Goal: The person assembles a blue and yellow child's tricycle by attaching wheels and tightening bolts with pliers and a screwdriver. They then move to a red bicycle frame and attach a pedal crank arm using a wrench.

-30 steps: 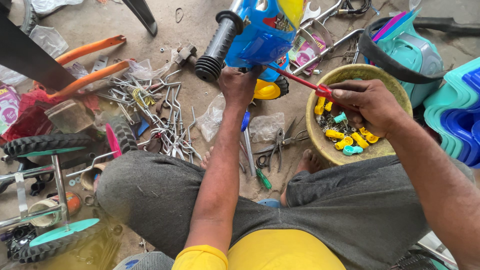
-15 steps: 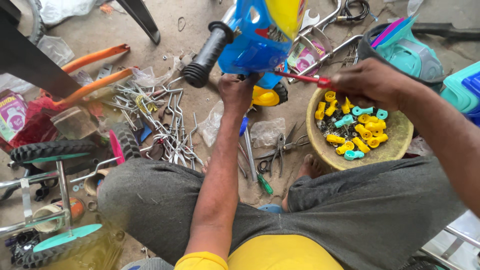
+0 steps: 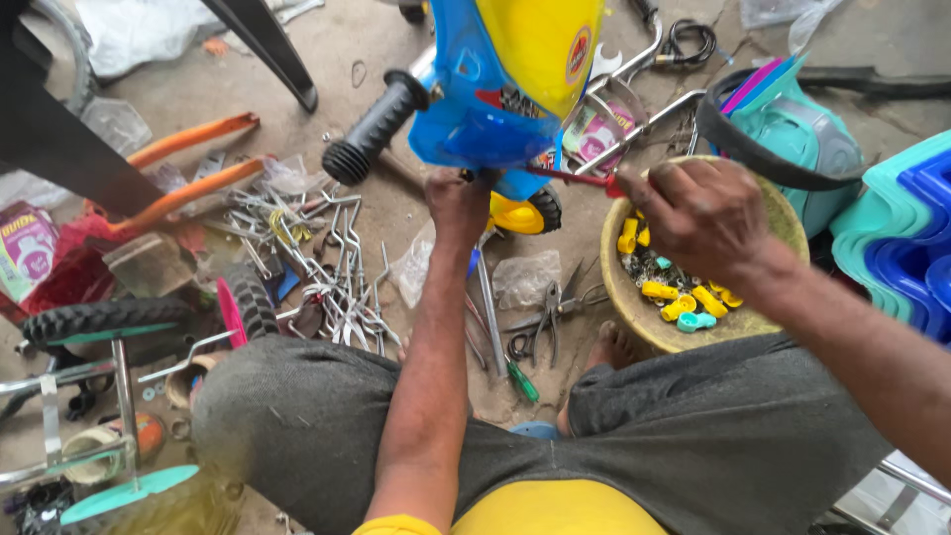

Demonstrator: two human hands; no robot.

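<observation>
Blue and yellow children's tricycle body (image 3: 475,109), top centre, taken as landmark; tilted, with round orange-red sticker (image 3: 579,54) on yellow front panel. Black ribbed handlebar grip (image 3: 372,129) projecting from its left side. Small yellow wheel with black tyre (image 3: 523,211) directly beneath.

Right of tricycle body: stack of teal and blue moulded plastic parts (image 3: 906,233) at frame edge; nearer, teal plastic seat (image 3: 802,129) ringed by black band. Below right: round yellowish bowl (image 3: 634,322) holding small yellow and turquoise plastic caps (image 3: 684,302).

Far left of tricycle body: rectangular red and white printed packet (image 3: 25,248) on ground; two orange curved bars (image 3: 188,168) between packet and body. Below left: black knobbly tyre (image 3: 104,322) with metal frame, and heap of bent silver wire brackets (image 3: 332,267). Just right of body, behind metal rods: clear bag with pink and green printed card (image 3: 594,129).

Below tricycle body: pliers (image 3: 545,317) and green-handled screwdriver (image 3: 520,381) lying on concrete; crumpled clear plastic bag (image 3: 525,277) beside them.

Left hand (image 3: 458,203) touching underside of tricycle body, closed around a part there; exact part hidden. Right hand (image 3: 703,213) just right of body, above bowl, fingers curled tight around red-handled screwdriver (image 3: 575,178), shaft reaching leftward to lower edge of blue shell.
</observation>
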